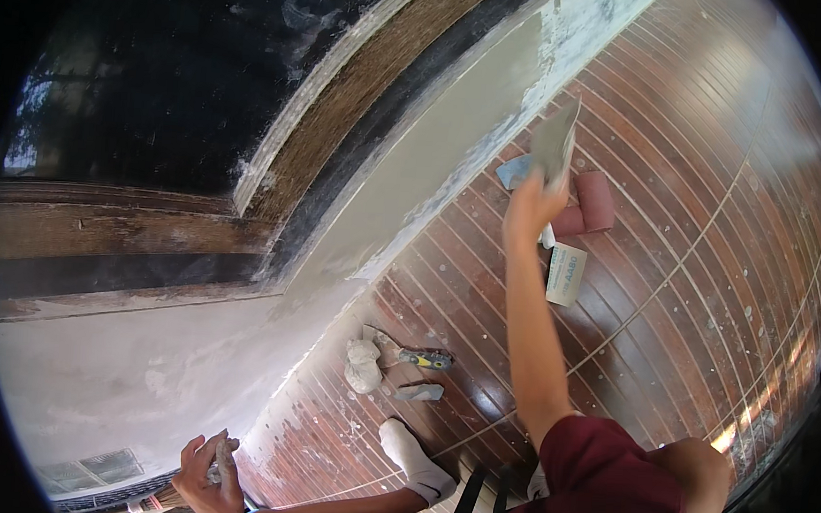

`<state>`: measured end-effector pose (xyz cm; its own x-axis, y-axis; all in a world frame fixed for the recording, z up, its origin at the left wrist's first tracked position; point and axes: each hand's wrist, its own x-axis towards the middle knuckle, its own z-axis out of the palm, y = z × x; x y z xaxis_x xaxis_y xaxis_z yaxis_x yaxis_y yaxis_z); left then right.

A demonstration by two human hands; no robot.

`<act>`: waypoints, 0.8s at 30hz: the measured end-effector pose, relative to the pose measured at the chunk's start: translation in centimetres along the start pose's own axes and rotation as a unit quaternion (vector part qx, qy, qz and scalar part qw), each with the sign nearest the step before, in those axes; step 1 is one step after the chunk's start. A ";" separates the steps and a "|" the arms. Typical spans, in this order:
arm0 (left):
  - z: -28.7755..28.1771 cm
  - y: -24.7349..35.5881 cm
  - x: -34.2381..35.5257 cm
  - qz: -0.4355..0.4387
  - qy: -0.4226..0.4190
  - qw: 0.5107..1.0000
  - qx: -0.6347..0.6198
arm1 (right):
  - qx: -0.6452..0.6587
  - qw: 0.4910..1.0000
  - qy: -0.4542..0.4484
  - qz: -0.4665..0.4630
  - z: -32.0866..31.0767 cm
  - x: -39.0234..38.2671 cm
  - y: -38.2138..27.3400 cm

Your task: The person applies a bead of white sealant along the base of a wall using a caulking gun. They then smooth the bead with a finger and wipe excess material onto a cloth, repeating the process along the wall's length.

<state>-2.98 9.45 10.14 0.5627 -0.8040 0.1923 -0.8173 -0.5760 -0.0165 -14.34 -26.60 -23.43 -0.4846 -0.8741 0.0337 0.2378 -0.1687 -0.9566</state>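
Observation:
My right hand (534, 209) is stretched out over the tiled floor, its fingers wrapped round a wide putty knife (555, 138). The grey blade points away from me and is slightly blurred. At the lower left, close to the pale wall, my left hand (204, 484) has its fingers curled up against a small grey lump (220, 456) that looks like putty. A smooth grey-beige coat (425, 173) covers the strip of wall below the dark wooden frame (330, 111).
Below my right hand lie a reddish sandpaper roll (596, 202), a pale printed packet (566, 276) and a blue scrap (512, 172). Nearer me are pale lumps (362, 365), a scraper with a yellow-and-black handle (426, 359), a flat grey piece (419, 392) and my socked foot (412, 459).

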 end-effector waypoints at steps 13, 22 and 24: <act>-1.5 -3.3 -1.4 -0.030 0.011 0.998 0.046 | -0.068 0.963 -0.112 -0.236 9.4 -2.0 -1.4; -2.4 -9.6 -8.7 -0.116 0.024 0.989 0.094 | -0.030 0.912 -0.310 -0.267 5.6 -26.0 2.5; -3.4 -9.4 -10.7 -0.150 0.015 0.983 0.104 | -0.015 0.885 -0.379 -0.270 4.7 -31.7 3.3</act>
<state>-1.74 23.93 11.61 0.7678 -0.5911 0.2470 -0.5711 -0.8062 -0.1542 5.81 -1.58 -26.25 0.1864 -0.7262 0.6617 0.1163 -0.6525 -0.7488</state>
